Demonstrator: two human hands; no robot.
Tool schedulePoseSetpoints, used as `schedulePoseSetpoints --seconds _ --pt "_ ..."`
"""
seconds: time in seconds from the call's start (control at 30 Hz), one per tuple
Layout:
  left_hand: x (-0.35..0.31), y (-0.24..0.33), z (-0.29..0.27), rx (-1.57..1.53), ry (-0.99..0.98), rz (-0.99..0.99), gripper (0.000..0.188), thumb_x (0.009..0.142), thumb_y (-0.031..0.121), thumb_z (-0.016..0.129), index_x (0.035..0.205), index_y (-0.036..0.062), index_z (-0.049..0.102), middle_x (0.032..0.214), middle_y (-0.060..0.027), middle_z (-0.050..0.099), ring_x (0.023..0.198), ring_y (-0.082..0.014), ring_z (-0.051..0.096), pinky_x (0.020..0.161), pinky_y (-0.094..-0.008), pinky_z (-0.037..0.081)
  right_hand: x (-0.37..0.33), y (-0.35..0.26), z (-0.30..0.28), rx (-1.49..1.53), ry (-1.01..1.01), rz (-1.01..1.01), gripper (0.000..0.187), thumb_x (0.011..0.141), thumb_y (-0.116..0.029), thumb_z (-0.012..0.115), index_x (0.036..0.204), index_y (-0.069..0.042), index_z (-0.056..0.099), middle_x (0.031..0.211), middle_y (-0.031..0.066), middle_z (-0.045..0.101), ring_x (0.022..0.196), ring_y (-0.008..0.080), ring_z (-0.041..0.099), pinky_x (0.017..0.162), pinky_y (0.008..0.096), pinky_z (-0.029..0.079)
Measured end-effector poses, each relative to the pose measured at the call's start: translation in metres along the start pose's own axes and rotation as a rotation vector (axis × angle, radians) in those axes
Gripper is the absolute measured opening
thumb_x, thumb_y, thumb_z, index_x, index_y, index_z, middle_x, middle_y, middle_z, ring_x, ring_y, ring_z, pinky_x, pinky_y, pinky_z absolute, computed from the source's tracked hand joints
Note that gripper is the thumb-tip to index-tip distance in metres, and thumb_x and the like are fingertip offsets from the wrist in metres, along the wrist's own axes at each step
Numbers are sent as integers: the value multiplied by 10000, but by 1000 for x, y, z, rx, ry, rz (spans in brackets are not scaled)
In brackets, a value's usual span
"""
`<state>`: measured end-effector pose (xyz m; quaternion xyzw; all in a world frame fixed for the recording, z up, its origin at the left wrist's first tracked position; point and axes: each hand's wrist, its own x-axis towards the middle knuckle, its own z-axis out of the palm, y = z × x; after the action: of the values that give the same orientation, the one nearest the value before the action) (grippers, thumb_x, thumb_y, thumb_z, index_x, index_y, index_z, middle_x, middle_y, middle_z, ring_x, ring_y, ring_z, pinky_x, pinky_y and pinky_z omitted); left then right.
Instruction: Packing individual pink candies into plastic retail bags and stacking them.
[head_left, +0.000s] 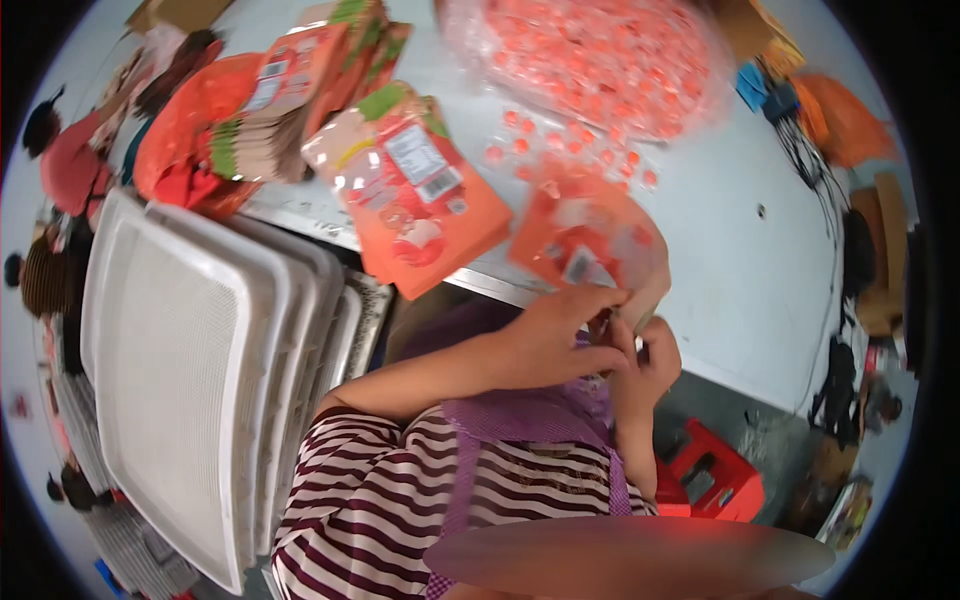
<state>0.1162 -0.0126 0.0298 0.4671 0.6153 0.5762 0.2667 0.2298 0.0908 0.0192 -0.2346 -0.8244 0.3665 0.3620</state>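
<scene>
Presently, item one: a glossy orange plastic pouch with printed artwork (pixel 575 235), held over the near edge of a pale bluish-white bench (pixel 740 290), its pale end toward the person. Left hand (pixel 555 335): fingers pinched on that pale end. Right hand (pixel 645 370): fingers curled and closed on the same end, close against the left. Marking: a small whitish patch on the pouch (print too blurred to read).

To its left, a stack of orange plastic pouches with green-marked tops (pixel 440 235); the uppermost bears a white rectangular label (pixel 418 155) with small print and a barcode. Farther left, a second group of orange-and-beige pouches (pixel 270 150), barcode panel showing.

Beyond the held pouch: scattered small orange pieces in clear wrappers (pixel 578 133), near a large clear plastic bag filled with similar pieces (pixel 610 65). Beside the bench: stacked white plastic trays (pixel 170 340).
</scene>
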Motion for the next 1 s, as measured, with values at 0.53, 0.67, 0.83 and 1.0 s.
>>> schedulePoseSetpoints --seconds 0.53,0.67,0.83,1.0 --pt "-23 -10 -37 313 -11 140 318 804 70 587 1120 38 594 870 -120 606 803 -291 599 699 -364 498 0 -8 8 125 -291 -103 214 639 23 719 738 17 530 848 130 600 784 259 592 682 292 468" --pt "-25 -12 -27 286 109 149 234 776 55 577 1006 22 604 806 -114 576 736 -296 587 641 -378 490 -5 -15 24 -64 -187 -261 162 744 17 652 850 36 532 969 168 579 836 317 589 719 336 482" --pt "-15 -7 -7 391 223 242 161 745 63 579 897 11 590 766 -109 559 701 -300 569 607 -392 474 -21 -7 28 -147 -190 79 211 845 -45 568 1023 47 501 978 205 585 826 358 604 717 385 488" --pt "-4 -8 -13 569 44 151 173 715 79 622 863 6 572 761 -122 561 706 -318 569 605 -387 471 -16 -1 17 -240 -326 65 317 832 -45 547 1133 27 478 930 187 616 798 383 604 738 419 486"
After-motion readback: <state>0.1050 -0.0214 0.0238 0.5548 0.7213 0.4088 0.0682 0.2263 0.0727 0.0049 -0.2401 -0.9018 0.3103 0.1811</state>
